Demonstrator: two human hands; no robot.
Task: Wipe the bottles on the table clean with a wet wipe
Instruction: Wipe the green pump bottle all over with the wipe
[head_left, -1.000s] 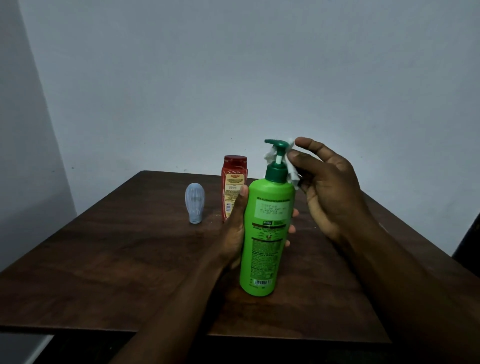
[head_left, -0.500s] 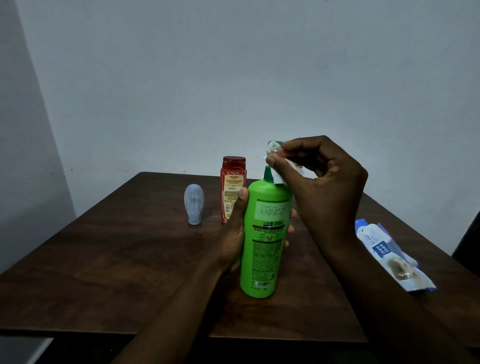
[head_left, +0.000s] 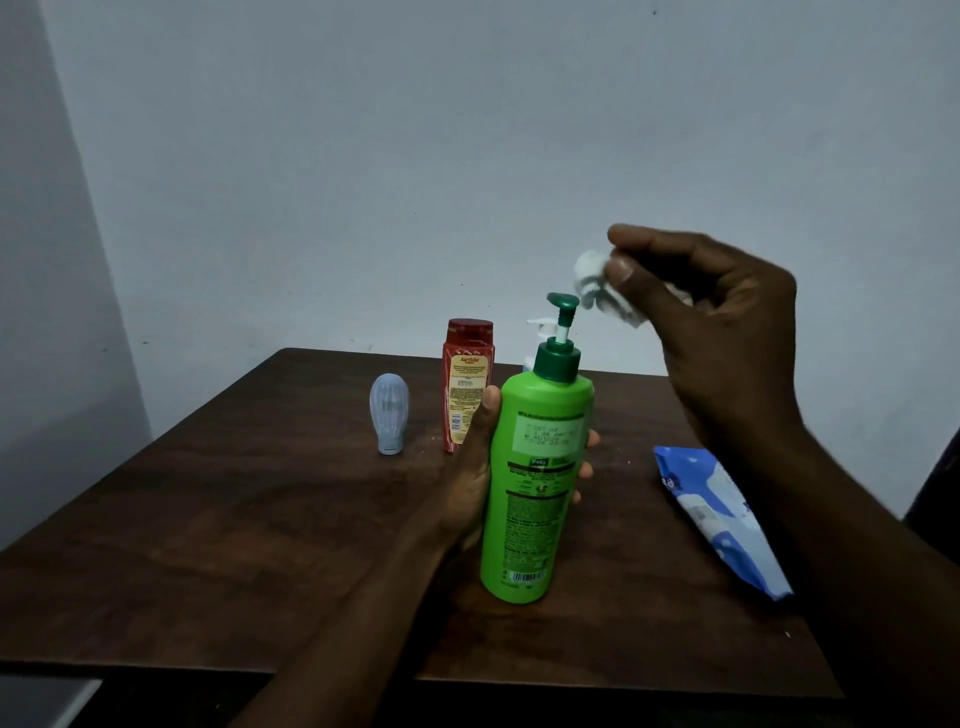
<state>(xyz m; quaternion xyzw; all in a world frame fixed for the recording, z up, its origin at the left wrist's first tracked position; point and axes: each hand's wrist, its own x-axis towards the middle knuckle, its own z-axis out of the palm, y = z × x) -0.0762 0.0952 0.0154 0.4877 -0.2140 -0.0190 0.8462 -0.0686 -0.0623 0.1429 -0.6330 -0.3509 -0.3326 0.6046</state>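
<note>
Green pump bottle (head_left: 535, 478) taken as landmark; all places read from it.

Dark wooden table (head_left: 208, 545) under it. The bottle's base appears to rest on the top, toward the near edge, with the body leaning slightly right.

Right hand (head_left: 722, 332) is raised above and to the right of the bottle, clear of it. Its fingers are curled, and thumb and forefinger pinch a crumpled white wet wipe (head_left: 597, 283).

Left hand (head_left: 467, 488) grips the bottle's middle from the left. The thumb lies on the near left side and the fingertips show round the right side.

Blue-and-white wipes pack (head_left: 727, 519) lies flat to the right of the bottle, apart from it and partly behind the right forearm.

Red bottle (head_left: 465, 384) stands upright behind and left of the landmark, its lower part hidden by the left hand.

Small pale blue-grey bottle (head_left: 389, 413) stands further left, beside the red one but not touching it.

White pump bottle (head_left: 540, 338) stands directly behind the landmark, mostly hidden; only its top shows.

Dark green pump head (head_left: 562, 301) sits on the landmark's top, nozzle to the left. The wipe hangs just up and right of it; contact cannot be told.
</note>
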